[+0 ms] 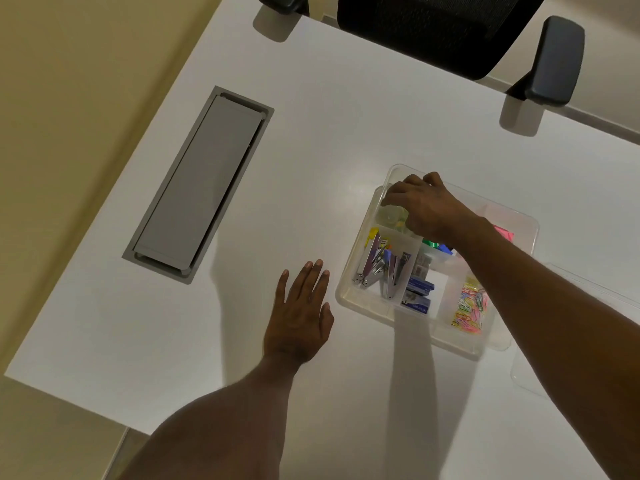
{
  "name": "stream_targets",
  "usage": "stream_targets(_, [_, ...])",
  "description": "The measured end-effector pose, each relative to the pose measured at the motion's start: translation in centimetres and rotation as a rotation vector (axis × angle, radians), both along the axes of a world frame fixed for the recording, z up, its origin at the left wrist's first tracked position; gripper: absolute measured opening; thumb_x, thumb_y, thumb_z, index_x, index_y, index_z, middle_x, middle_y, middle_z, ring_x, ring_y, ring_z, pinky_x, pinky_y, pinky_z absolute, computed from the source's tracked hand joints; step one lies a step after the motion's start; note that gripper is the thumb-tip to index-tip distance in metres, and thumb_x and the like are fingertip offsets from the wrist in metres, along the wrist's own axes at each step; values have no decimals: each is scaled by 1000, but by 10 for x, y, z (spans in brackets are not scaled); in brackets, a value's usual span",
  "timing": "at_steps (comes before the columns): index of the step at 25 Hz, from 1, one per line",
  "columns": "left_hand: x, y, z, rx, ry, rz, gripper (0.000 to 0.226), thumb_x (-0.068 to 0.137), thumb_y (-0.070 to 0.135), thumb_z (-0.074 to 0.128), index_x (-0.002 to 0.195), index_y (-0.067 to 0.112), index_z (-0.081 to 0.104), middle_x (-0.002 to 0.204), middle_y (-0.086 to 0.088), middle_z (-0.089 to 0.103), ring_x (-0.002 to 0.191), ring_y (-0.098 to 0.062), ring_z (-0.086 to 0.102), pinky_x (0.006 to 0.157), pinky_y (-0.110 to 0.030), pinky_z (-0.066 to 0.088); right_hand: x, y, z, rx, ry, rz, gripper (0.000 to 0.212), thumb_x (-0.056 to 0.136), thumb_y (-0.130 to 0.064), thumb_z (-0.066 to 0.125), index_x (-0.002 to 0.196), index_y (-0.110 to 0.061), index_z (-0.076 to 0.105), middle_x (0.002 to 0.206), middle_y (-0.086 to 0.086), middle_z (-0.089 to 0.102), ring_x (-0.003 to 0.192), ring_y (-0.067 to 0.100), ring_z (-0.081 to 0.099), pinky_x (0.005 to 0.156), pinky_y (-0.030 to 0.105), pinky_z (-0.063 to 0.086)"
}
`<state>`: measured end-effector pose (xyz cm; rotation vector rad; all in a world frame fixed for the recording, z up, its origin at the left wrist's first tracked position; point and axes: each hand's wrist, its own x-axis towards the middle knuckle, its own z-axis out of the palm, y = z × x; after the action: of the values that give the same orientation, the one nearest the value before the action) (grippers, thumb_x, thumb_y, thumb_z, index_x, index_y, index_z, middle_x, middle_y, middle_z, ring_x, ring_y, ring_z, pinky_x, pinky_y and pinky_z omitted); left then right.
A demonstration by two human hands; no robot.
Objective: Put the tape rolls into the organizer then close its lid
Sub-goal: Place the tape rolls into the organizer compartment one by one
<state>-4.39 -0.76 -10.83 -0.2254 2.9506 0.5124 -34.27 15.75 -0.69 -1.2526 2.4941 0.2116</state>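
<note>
A clear plastic organizer (349, 289) with several compartments stands on the white desk, right of centre. My right hand (422, 206) reaches into its far left compartment, fingers curled down over pale clear tape rolls (391, 216); the grip itself is hidden. My left hand (301, 313) lies flat on the desk just left of the organizer, fingers spread, holding nothing. The organizer's clear lid (588, 289) lies on the desk to the right, partly behind my right forearm.
Other compartments hold staplers (377, 265), blue staple boxes (419, 292), coloured paper clips (471, 306) and pink notes (504, 232). A grey cable hatch (201, 185) is set into the desk at left. A black office chair (450, 29) stands beyond the far edge.
</note>
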Motion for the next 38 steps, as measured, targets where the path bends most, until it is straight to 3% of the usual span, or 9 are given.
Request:
stream_targets(3, [0, -1, -1, -8, 3, 0, 63, 109, 46, 29, 166, 22, 28, 177, -2, 20, 165, -22, 17, 132, -58, 20, 2, 6, 0, 23, -5, 106, 64, 78, -10, 72, 136, -30, 55, 141, -7, 58, 125, 22, 48, 99, 44, 30])
stream_targets(7, [0, 0, 0, 1, 8, 2, 63, 108, 46, 27, 166, 22, 28, 177, -2, 20, 165, -21, 17, 132, -57, 19, 6, 11, -8, -20, 62, 150, 58, 80, -15, 75, 134, -27, 57, 129, -2, 65, 118, 24, 54, 97, 44, 33])
stream_targets(13, [1, 0, 0, 3, 6, 7, 63, 108, 44, 32, 167, 22, 27, 177, -1, 19, 165, -20, 16, 133, -57, 18, 4, 10, -6, -15, 68, 160, 34, 85, -22, 75, 119, -27, 69, 121, 0, 66, 114, 23, 54, 94, 42, 33])
stream_targets(20, [1, 0, -2, 1, -3, 6, 64, 108, 45, 33, 167, 22, 26, 178, 0, 17, 165, -19, 14, 134, -56, 15, 4, 9, -1, 8, -17, 197, 23, 93, -22, 64, 114, -29, 70, 124, -6, 66, 120, 20, 49, 96, 41, 29])
stream_targets(27, [0, 0, -2, 4, -2, 10, 64, 108, 46, 31, 167, 22, 25, 177, -1, 19, 165, -21, 17, 133, -57, 18, 10, 12, 2, 39, -36, 183, 39, 87, -9, 68, 121, -28, 67, 131, -5, 65, 124, 19, 51, 99, 41, 29])
stream_targets(31, [0, 0, -3, 7, 0, 10, 64, 108, 46, 30, 167, 23, 25, 177, -1, 19, 165, -21, 17, 133, -57, 18, 12, 19, 2, -84, 38, 72, 45, 84, -4, 69, 126, -19, 64, 134, 4, 64, 125, 24, 55, 104, 44, 31])
stream_targets(35, [0, 0, -2, 9, 14, 6, 63, 108, 45, 29, 167, 22, 27, 177, -2, 20, 165, -21, 17, 133, -57, 18, 12, 25, -2, -130, 78, 26, 38, 94, -21, 57, 132, -15, 59, 138, 8, 60, 129, 26, 54, 109, 48, 30])
stream_targets(38, [0, 0, -2, 14, 25, 10, 63, 108, 45, 33, 166, 22, 28, 177, -2, 21, 165, -21, 19, 133, -58, 19, 13, 30, -9, -84, 47, 24, 31, 98, -30, 51, 124, -17, 62, 137, 7, 60, 131, 24, 52, 110, 48, 29])
